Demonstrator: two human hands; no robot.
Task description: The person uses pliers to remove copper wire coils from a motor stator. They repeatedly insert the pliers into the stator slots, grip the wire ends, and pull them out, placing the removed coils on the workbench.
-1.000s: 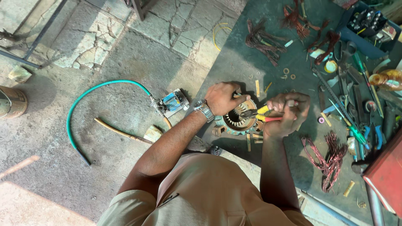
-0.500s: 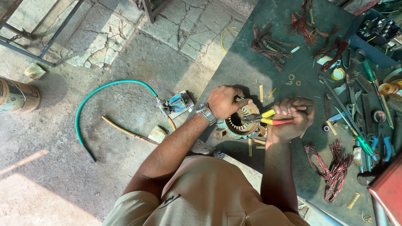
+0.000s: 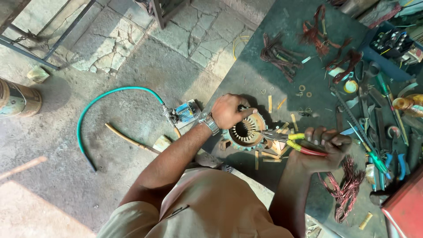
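Observation:
A round slotted motor stator point(image 3: 247, 132) lies near the edge of the dark green workbench point(image 3: 282, 83). My left hand point(image 3: 230, 110), with a watch on the wrist, grips the stator's upper rim. My right hand point(image 3: 320, 147) holds pliers point(image 3: 288, 140) with red and yellow handles, their jaws pointing left at the stator's right side. Short yellowish strips point(image 3: 270, 104) lie around the stator.
Bundles of reddish copper wire point(image 3: 348, 187) and dark wire point(image 3: 276, 55) lie on the bench. Screwdrivers and other tools point(image 3: 379, 132) crowd its right side, beside a red box point(image 3: 407, 207). On the cracked floor lie a green hose point(image 3: 110, 94), a blue device point(image 3: 185, 112) and a can point(image 3: 17, 99).
The view has shifted a little. My left hand stays on the stator, and my right hand with the pliers remains at its right side.

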